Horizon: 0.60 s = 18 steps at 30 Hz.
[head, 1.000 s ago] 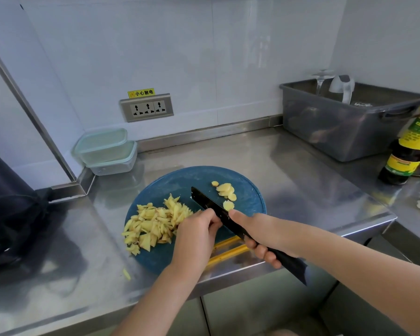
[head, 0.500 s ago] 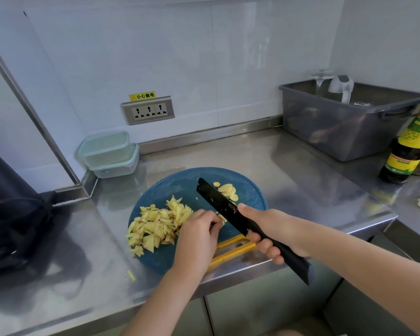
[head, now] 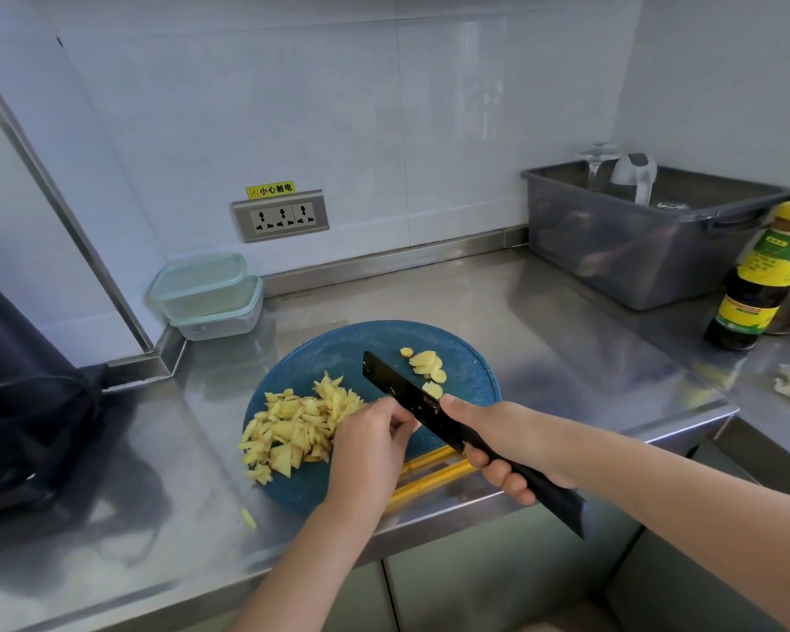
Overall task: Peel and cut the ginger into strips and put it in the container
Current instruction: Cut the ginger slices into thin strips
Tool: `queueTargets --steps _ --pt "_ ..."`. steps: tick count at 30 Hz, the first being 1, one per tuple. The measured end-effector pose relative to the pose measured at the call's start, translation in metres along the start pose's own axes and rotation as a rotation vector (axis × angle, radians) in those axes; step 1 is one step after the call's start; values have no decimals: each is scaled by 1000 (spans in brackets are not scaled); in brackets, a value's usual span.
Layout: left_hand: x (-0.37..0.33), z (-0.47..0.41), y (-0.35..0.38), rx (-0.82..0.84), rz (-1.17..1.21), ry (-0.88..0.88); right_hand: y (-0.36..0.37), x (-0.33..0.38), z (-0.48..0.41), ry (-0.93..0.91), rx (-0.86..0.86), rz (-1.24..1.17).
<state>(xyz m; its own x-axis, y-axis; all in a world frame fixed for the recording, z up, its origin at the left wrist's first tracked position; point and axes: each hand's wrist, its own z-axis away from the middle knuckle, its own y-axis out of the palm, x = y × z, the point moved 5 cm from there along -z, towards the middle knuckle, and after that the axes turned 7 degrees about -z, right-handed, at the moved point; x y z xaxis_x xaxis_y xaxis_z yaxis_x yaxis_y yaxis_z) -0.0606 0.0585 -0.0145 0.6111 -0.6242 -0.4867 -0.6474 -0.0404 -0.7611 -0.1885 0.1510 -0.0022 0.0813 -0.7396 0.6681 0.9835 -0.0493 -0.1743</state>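
Carefully I'd slice thin; right hand clenched on knife; left hand curled, hold unclear, knuckles should guide it.

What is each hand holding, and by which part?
The right hand grips the knife by its black handle, just behind the blade. The left hand is curled beside the blade; whether it holds anything cannot be told.

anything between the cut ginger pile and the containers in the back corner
Nothing visible on the path: only bare counter lies between the ginger pile on the blue board and the stacked containers. They look lidded, though.
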Motion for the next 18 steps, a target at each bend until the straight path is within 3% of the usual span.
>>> queueTargets --steps 14,18 --pt "3 -1 0 -12 3 8 15 6 -9 70 -75 18" --pt "3 1 -2 -16 11 -26 10 3 -7 37 -19 -154"
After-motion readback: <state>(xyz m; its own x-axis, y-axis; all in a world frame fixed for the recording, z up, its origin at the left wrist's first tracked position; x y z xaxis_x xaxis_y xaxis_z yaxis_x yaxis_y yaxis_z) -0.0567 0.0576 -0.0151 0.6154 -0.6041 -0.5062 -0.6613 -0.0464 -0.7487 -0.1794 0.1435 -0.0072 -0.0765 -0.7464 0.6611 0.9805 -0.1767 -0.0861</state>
